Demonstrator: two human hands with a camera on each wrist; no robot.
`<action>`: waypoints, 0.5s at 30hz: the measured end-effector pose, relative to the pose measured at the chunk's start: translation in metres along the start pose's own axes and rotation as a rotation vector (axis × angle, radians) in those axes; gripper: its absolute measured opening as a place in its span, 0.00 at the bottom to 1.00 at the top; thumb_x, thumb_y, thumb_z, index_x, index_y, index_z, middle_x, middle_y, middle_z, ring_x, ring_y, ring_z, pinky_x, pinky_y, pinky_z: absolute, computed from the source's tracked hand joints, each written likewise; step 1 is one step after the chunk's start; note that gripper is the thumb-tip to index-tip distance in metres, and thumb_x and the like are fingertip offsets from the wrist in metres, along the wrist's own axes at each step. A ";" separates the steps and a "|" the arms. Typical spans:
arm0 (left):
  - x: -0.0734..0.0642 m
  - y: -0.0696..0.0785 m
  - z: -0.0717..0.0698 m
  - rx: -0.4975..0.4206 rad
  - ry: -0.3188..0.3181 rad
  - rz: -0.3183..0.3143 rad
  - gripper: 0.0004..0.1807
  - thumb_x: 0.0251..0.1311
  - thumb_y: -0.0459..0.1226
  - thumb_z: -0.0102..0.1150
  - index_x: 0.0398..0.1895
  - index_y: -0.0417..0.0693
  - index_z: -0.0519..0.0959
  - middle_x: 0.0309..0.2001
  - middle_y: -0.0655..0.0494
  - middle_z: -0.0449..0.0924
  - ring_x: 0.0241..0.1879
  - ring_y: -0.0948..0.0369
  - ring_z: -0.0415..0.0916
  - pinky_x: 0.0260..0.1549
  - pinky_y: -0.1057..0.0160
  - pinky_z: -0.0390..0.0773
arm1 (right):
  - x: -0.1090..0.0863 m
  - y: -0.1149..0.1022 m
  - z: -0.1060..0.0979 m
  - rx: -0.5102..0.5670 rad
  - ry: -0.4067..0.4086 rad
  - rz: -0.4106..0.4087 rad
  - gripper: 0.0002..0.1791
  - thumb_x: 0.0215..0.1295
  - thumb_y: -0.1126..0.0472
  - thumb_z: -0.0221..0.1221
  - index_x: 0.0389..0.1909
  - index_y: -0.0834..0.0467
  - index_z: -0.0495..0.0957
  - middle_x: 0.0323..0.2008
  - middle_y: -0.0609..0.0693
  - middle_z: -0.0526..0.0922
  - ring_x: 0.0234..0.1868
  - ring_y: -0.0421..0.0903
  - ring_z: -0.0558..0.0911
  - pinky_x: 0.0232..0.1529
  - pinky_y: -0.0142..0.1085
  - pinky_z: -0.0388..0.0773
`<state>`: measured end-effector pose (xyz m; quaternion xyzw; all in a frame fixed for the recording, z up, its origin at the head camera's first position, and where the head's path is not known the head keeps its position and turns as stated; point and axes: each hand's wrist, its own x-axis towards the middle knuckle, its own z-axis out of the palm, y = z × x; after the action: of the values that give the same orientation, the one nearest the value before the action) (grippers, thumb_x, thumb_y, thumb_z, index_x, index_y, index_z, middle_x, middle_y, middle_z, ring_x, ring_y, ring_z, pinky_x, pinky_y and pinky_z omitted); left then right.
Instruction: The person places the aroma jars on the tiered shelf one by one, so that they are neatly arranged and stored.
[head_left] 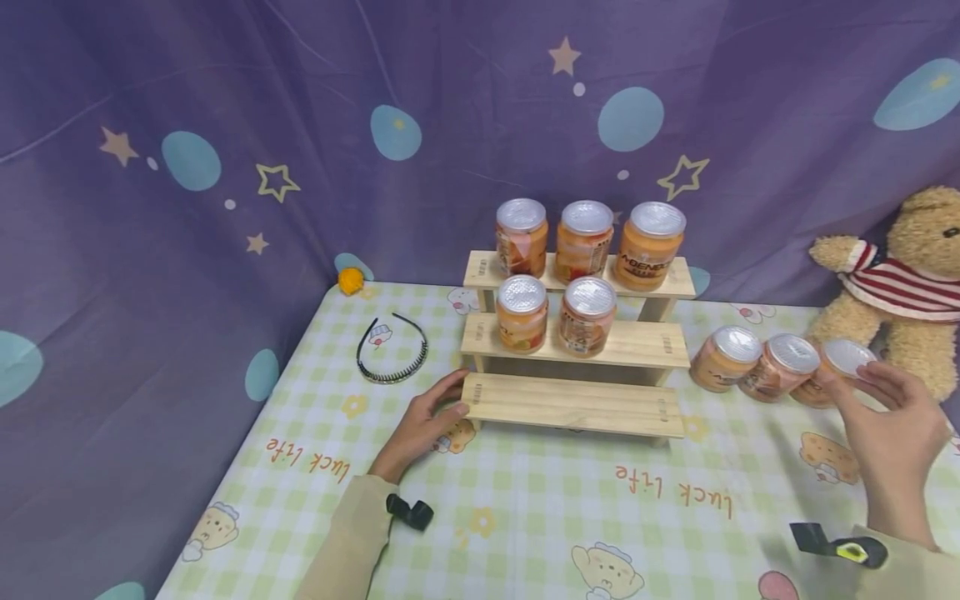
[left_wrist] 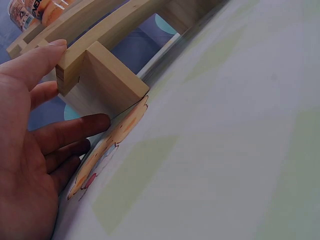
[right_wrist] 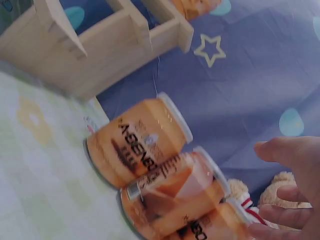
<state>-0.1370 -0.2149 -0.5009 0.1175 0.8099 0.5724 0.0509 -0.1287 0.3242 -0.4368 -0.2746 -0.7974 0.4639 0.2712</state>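
Note:
My left hand (head_left: 427,421) holds the left end of the lowest step of a three-tier wooden stand (head_left: 570,404). In the left wrist view its thumb (left_wrist: 52,55) lies at the board's corner, with the other fingers spread below. My right hand (head_left: 892,412) reaches over the rightmost jar (head_left: 817,390) of a row of three on the table, its fingers parted around the lid. Beside that jar are a middle jar (right_wrist: 175,195) and a left jar (right_wrist: 137,140), both orange with silver lids. Three similar jars (head_left: 648,258) stand on the top tier, two (head_left: 587,321) on the middle one.
A teddy bear (head_left: 907,283) in a striped top sits behind the row at the right. To the stand's left lie a black headband (head_left: 386,377) and a small yellow-orange object (head_left: 349,281). A checked cloth (head_left: 525,508) covers the table, and a purple curtain (head_left: 480,75) hangs behind.

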 end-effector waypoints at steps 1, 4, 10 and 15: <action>0.000 0.000 0.000 0.000 -0.001 -0.001 0.32 0.70 0.41 0.59 0.75 0.55 0.64 0.64 0.47 0.79 0.66 0.51 0.74 0.66 0.70 0.66 | 0.002 0.002 0.000 -0.010 0.004 0.013 0.30 0.59 0.51 0.71 0.63 0.48 0.76 0.41 0.19 0.73 0.39 0.13 0.71 0.38 0.08 0.65; 0.000 0.000 0.000 -0.006 0.001 -0.010 0.32 0.70 0.41 0.59 0.75 0.56 0.64 0.64 0.48 0.79 0.66 0.51 0.74 0.65 0.71 0.66 | 0.006 0.008 0.000 -0.029 0.006 0.044 0.30 0.59 0.50 0.70 0.63 0.45 0.75 0.48 0.22 0.77 0.40 0.12 0.70 0.40 0.09 0.64; 0.001 0.000 0.000 -0.004 0.000 -0.013 0.31 0.70 0.42 0.59 0.75 0.56 0.64 0.64 0.48 0.79 0.66 0.52 0.74 0.64 0.71 0.67 | 0.012 0.016 0.000 -0.088 0.044 0.054 0.31 0.61 0.48 0.68 0.66 0.43 0.72 0.64 0.33 0.75 0.49 0.16 0.72 0.55 0.17 0.68; 0.002 -0.002 0.001 0.003 -0.003 -0.007 0.31 0.70 0.42 0.59 0.75 0.57 0.65 0.63 0.48 0.79 0.65 0.51 0.74 0.63 0.71 0.68 | 0.016 0.023 0.001 -0.115 0.046 0.066 0.31 0.63 0.48 0.65 0.68 0.43 0.71 0.68 0.37 0.73 0.54 0.17 0.72 0.60 0.19 0.66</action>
<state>-0.1387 -0.2147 -0.5032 0.1154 0.8111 0.5708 0.0539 -0.1363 0.3444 -0.4542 -0.3266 -0.8067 0.4196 0.2578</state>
